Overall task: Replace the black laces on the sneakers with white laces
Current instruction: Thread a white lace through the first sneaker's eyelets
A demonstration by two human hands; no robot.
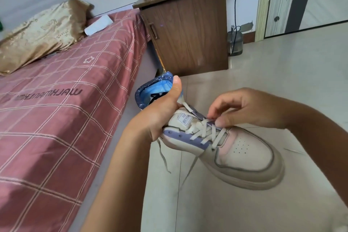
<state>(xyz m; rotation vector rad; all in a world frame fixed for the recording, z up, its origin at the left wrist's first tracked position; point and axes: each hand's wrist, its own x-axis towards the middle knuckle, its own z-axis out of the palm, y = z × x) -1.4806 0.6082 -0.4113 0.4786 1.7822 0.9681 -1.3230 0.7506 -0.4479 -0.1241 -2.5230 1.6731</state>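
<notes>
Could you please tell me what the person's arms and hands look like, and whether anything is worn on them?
Both forearms are bare up to the picture's edge: no sleeves show. The left hand and right hand carry no gloves, rings, watch or bracelets. The nails that show are short and unpainted.

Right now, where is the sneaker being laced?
Head view, lower right of centre: the sneaker is held above the floor, left hand gripping its heel, right hand at the white lace.

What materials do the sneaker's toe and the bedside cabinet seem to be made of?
Sneaker: toe looks like smooth, matte leather or synthetic leather, with small punched holes; which one is unclear. Bedside cabinet: dark wood or wood-look laminate, grain lines visible, slightly glossy top.
</notes>
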